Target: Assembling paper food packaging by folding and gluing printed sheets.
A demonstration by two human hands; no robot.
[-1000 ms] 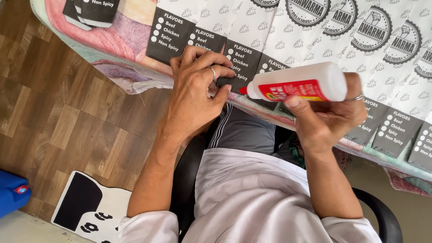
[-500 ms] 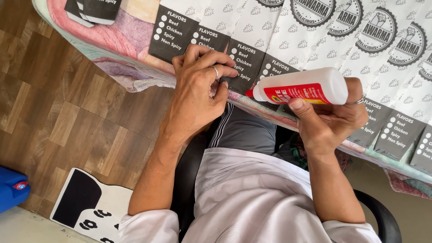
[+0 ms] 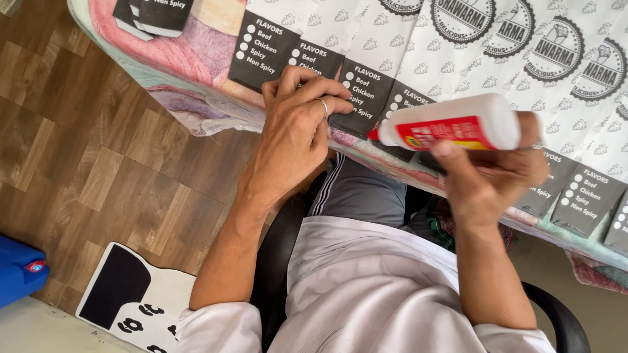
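Head view, right hand [image 3: 497, 176] gripping glue bottle [image 3: 451, 124]

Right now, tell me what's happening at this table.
A seated person is working on printed paper sheets overlapping along the table's edge. The left hand presses its fingers on the dark printed flap of one sheet. The right hand holds a white glue bottle with a red label on its side, nozzle pointing toward that flap, just short of it.

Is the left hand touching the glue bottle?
Apart. In the head view the left hand presses the black paper flaps, with a clear gap to the glue bottle.
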